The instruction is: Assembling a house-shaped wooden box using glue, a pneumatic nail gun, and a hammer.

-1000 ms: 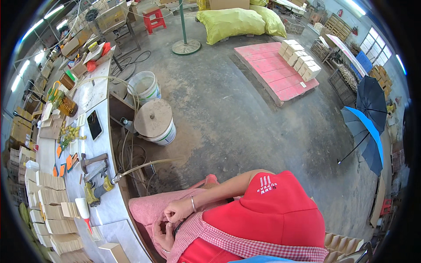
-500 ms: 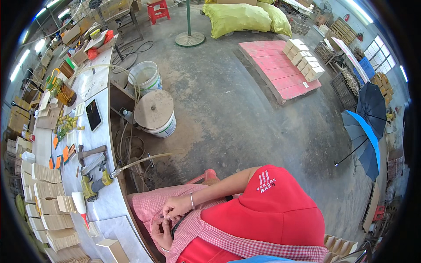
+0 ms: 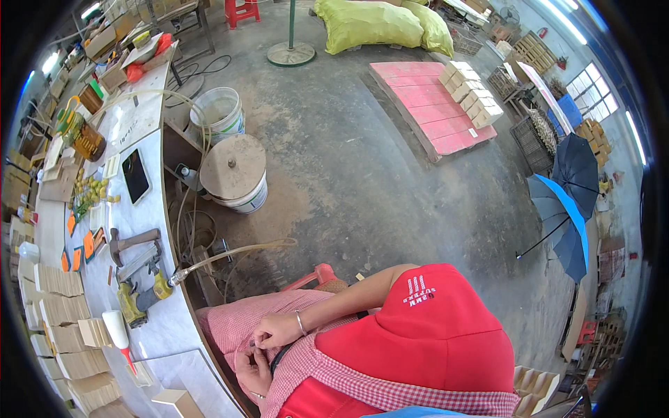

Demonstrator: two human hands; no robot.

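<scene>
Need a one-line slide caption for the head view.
Seated person in red cap, both hands at lap, left hand below right hand, beside a white workbench with nail gun and hammer.

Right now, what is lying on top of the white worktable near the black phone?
On the white worktable near the black phone lie a hammer, a yellow-green air tool with its hose, orange pieces and stacked wooden pieces. What is under the stacks is hidden.
</scene>
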